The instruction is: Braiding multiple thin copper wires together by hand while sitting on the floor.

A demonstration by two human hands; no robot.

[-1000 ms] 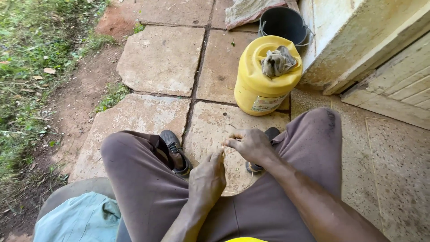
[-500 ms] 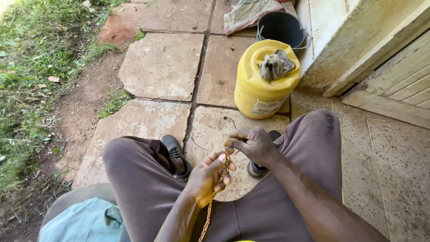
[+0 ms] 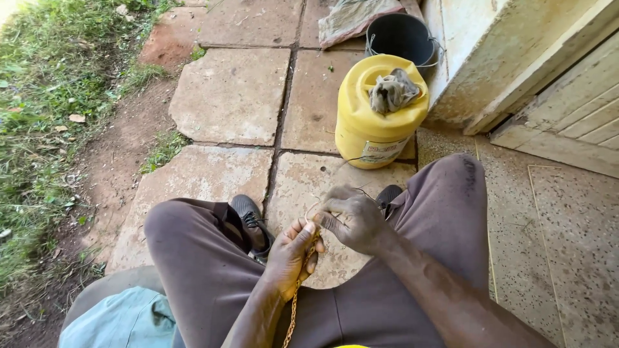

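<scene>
A thin braided tan cord runs down from my hands between my knees. My left hand pinches the cord's upper end, fingers curled around it. My right hand sits just above and to the right, fingertips closed on the loose strands at the top of the same cord. Both hands hover over my lap, between my grey-brown trouser legs. My black shoes rest on the stone slabs below.
A yellow plastic jerrycan with a grey rag on top stands ahead. Behind it is a dark bucket and a sack. A wall and wooden door are on the right, grass on the left.
My left hand has turned palm up and closed on the cord, which now hangs visibly below it. My right hand stays at the top strands. The view has shifted slightly.
</scene>
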